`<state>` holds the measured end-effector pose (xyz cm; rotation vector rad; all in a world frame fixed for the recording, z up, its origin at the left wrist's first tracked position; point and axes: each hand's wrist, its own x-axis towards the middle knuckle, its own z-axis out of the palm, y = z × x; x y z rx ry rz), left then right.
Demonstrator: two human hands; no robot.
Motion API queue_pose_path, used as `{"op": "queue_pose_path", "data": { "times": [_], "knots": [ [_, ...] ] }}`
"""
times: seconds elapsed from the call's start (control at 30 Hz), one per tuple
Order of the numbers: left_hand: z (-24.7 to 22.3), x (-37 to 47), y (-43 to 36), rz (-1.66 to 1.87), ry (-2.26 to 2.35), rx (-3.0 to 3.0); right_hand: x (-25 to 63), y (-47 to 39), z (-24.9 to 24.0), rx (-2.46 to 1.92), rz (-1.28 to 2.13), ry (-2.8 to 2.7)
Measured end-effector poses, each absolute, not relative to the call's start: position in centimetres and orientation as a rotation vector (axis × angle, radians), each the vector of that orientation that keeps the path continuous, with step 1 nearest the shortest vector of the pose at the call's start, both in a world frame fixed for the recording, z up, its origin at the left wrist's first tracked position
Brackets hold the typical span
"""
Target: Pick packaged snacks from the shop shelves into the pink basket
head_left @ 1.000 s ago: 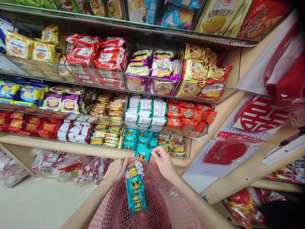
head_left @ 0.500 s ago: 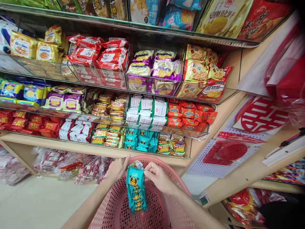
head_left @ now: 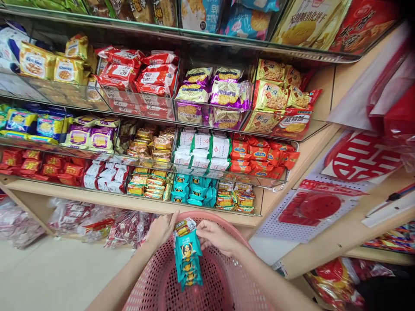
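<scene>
My left hand (head_left: 162,229) is closed at the far left rim of a pink perforated plastic basket (head_left: 238,237), its thumb side up and some fingers hidden. Over the basket, my right hand (head_left: 215,237) pinches the right edge of a teal snack packet (head_left: 187,249) with a yellow and black picture. Several more teal packets (head_left: 191,275) lie in a line below it, inside the basket. Just behind the held packet, between my hands, sit small gold-and-white packets (head_left: 184,226), partly covered.
Tiered shelves (head_left: 129,205) of packaged biscuits rise ahead, with teal packets (head_left: 194,190) in the bottom row. Bagged goods (head_left: 129,229) lie underneath on the left. To the right, a pegboard panel (head_left: 279,229) carries red decorations (head_left: 313,203).
My right hand has shifted slightly right with the teal packet, and the packet's top has dropped a little. More of the gold-and-white packets behind it shows. My left hand stays at the rim.
</scene>
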<state>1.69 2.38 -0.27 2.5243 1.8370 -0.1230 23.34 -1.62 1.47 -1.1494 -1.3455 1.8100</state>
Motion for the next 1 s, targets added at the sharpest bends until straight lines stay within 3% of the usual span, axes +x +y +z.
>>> {"op": "queue_pose_path", "data": {
  "times": [0.57, 1.0],
  "knots": [
    [-1.0, 1.6, 2.6, 0.045, 1.848, 2.366, 23.1, -1.0, 1.0, -1.236, 1.864, -1.316],
    [-1.4, 1.4, 2.7, -0.007, 1.82, 2.463, 22.0, -0.4, -1.2, -1.446, 1.662, -1.149]
  ]
}}
